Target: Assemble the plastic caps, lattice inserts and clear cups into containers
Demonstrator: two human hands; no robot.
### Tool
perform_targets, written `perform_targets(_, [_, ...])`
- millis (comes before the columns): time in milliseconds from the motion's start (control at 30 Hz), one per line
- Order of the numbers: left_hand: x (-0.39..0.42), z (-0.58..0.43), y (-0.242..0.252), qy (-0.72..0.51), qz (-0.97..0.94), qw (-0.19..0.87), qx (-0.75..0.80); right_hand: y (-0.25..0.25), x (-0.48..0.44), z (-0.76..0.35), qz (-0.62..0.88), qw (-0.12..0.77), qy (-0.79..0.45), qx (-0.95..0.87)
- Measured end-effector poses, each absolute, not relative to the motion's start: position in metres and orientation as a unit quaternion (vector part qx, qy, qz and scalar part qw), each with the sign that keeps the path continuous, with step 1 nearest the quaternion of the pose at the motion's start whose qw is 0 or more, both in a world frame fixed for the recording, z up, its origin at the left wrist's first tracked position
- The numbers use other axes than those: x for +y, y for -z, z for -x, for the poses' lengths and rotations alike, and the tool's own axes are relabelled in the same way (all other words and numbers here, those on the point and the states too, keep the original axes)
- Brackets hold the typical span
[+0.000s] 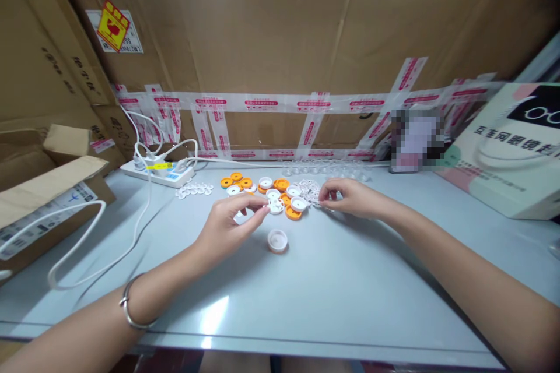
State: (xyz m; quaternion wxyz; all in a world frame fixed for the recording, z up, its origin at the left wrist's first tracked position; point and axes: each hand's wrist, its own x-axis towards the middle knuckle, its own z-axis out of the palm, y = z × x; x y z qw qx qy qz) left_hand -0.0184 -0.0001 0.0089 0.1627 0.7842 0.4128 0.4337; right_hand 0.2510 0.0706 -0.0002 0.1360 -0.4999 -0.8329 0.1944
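Note:
Thumb and fingers of my left hand (234,218) pinch a small white round plastic piece with cut-outs (275,206), held at the front of a group of caps. My right hand (350,197) has its fingers closed at the edge of a pile of small white plastic parts (310,188); whatever is between the fingertips is hidden. Orange round caps (293,213) and white round caps (298,204) lie grouped between the hands, some overlapping. One shallow white translucent cup (277,240) sits alone nearer to me.
Clear round pieces (332,169) line the back of the table. Small white pieces (195,189) lie at left, by a power strip (160,172) with looping white cables. A phone (415,143) leans against a large taped carton (245,29). Boxes (503,151) flank both sides.

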Motion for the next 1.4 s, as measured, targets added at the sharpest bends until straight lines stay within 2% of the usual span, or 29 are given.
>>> perform_targets(200, [-0.001, 0.018, -0.01, -0.425, -0.786, 0.161, 0.419, -0.007, 0.069, -0.253, 0.543, 0.167, -0.221, -0.793])
perform_targets(400, [-0.002, 0.018, -0.012, -0.425, -0.791, 0.156, 0.413, -0.024, 0.051, -0.242, 0.489, 0.299, -0.447, -0.687])
perform_targets(600, [-0.003, 0.016, -0.011, -0.427, -0.789, 0.174, 0.407, -0.03, 0.03, -0.219, 0.422, 0.345, -0.505, -0.669])
perform_targets(1000, [-0.005, 0.013, -0.01, -0.425, -0.799, 0.17, 0.39, -0.031, 0.002, -0.19, 0.377, 0.453, -0.501, -0.634])
perform_targets(1200, [-0.006, 0.014, -0.01, -0.422, -0.802, 0.159, 0.392, -0.03, -0.006, -0.182, 0.36, 0.46, -0.455, -0.672])
perform_targets(1400, [-0.006, 0.014, -0.011, -0.423, -0.804, 0.165, 0.384, -0.028, -0.007, -0.185, 0.39, 0.445, -0.352, -0.725])
